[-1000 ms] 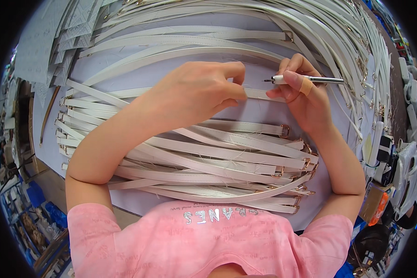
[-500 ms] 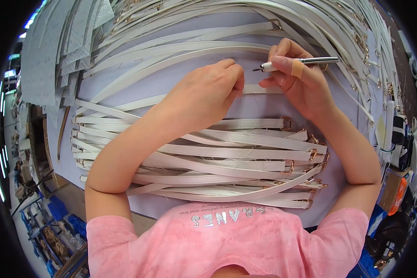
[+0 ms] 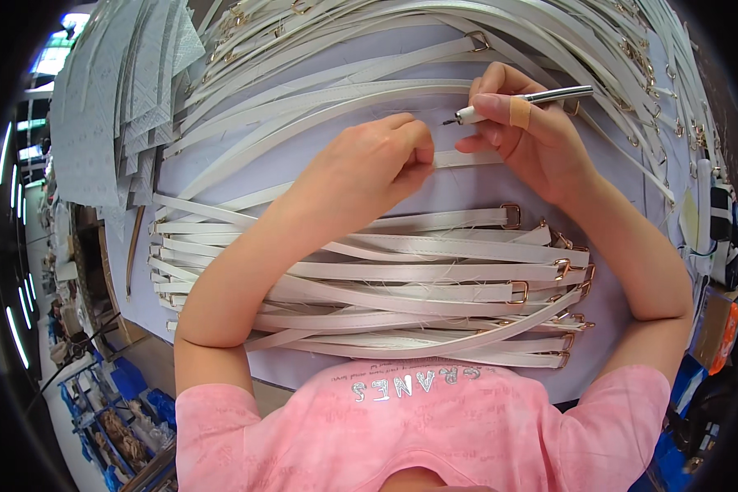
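Note:
My left hand [image 3: 377, 160] is closed, its fingers curled over a narrow white strap [image 3: 461, 159] that comes out beside the fingertips and runs right toward the other hand. Where the fingers meet the strap is partly hidden. In my right hand [image 3: 529, 131] is a slim pen-shaped tool [image 3: 552, 95] with a white front, a silver barrel and a thin dark tip pointing left. The tip hangs a little to the right of and above my left fingers, apart from them. A tan bandage [image 3: 520, 111] wraps one right finger. Fine loose threads lie near the hands.
A pile of white straps with gold buckles [image 3: 435, 271] lies between my arms. More white straps [image 3: 320, 94] spread across the far side and right of the pale table [image 3: 623, 246]. Stacked grey patterned sheets [image 3: 111, 123] stand at the far left. An orange object [image 3: 726, 338] sits at right.
The whole view has shifted slightly, so everything appears a little farther right. The tool's tip is slightly closer to my left hand; both hands keep their hold.

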The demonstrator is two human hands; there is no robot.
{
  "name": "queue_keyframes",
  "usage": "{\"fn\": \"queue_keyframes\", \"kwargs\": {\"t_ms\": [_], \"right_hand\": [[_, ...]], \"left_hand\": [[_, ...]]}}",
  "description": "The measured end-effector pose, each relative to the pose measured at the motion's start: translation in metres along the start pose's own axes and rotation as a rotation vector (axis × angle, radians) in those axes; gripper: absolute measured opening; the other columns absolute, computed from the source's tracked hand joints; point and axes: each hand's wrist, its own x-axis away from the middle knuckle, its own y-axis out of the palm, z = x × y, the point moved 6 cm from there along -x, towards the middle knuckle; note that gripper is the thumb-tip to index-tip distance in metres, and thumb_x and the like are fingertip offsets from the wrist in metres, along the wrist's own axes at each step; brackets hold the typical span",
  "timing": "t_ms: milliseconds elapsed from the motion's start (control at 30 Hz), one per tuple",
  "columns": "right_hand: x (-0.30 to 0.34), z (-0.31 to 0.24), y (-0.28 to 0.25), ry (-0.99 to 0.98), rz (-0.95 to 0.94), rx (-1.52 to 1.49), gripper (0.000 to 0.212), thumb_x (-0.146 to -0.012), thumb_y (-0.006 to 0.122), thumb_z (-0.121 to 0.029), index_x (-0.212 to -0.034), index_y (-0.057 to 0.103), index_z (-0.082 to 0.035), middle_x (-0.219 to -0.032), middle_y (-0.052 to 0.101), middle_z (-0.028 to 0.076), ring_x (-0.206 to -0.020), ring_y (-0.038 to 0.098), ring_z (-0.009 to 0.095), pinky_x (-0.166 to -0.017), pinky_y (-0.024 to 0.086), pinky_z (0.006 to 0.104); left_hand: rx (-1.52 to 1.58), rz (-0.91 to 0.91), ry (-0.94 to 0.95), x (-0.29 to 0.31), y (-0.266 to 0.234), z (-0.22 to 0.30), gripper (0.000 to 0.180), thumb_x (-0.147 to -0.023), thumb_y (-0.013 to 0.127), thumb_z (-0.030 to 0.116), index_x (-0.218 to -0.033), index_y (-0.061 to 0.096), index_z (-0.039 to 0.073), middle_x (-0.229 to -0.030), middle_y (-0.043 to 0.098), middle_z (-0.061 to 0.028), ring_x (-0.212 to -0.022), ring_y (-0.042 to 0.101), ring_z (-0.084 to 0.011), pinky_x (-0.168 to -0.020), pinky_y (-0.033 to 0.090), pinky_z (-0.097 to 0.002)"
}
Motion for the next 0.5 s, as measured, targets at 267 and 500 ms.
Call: {"fn": "queue_keyframes", "kwargs": {"t_ms": [267,500], "right_hand": [[0.001,0.000,-0.003,0.000,-0.001,0.006,0.011,-0.095,0.060,-0.011,-0.089,0.053,-0.005,-0.086,0.052,0.001,-0.068,0.052,0.004,-0.082,0.062,0.0335],[0.000,-0.001,-0.001,0.007,0.004,0.001,0.012,-0.095,0.060,-0.012,-0.089,0.053,-0.006,-0.084,0.052,0.001,-0.067,0.052,0.004,-0.083,0.062,0.0336]], "left_hand": [[0.152,-0.063,-0.084,-0.002,-0.014,-0.008,0.012,-0.082,0.070,0.000,-0.090,0.060,0.002,-0.083,0.060,-0.0056,-0.064,0.059,-0.0166,-0.057,0.049,-0.0302],[0.055,0.013,-0.040,-0.005,-0.008,0.001,0.008,-0.081,0.068,0.000,-0.085,0.061,0.001,-0.076,0.061,-0.0054,-0.065,0.058,-0.0149,-0.058,0.049,-0.0292]]}}
